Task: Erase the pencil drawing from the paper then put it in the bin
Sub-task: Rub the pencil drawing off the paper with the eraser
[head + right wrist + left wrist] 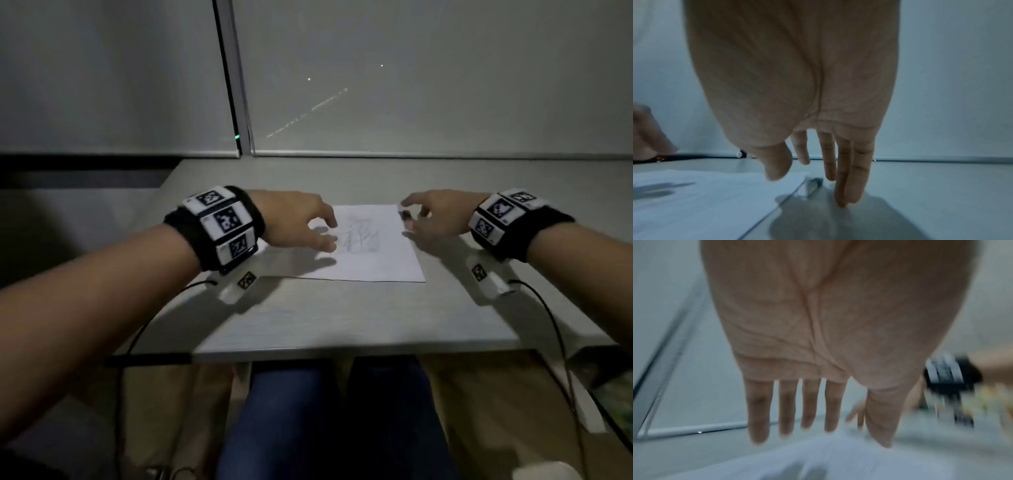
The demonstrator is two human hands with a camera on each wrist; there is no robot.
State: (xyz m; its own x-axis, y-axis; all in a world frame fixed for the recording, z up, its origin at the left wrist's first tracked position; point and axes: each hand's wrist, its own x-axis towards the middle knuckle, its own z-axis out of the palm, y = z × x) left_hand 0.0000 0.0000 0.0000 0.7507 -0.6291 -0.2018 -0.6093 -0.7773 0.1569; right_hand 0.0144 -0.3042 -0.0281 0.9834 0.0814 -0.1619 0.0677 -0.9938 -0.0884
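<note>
A white sheet of paper (pixel 376 263) lies flat on the grey table (pixel 342 315), with a faint pencil drawing (pixel 359 236) near its middle. My left hand (pixel 325 233) hovers over the sheet's left edge with its fingers (pixel 758 418) straight and spread, holding nothing. A small dark eraser (pixel 407 215) lies on the table just off the paper's far right corner. My right hand (pixel 412 219) reaches down around it. In the right wrist view the eraser (pixel 813 184) sits between thumb and fingers (pixel 846 186), lying free beside the paper (pixel 705 203). No bin is recognisable.
A grey partition wall (pixel 411 85) rises right behind the table's far edge. Black cables (pixel 561 342) trail from both wrist units over the near edge. Brown bag-like shapes (pixel 496 411) and my legs (pixel 325 428) show below the table.
</note>
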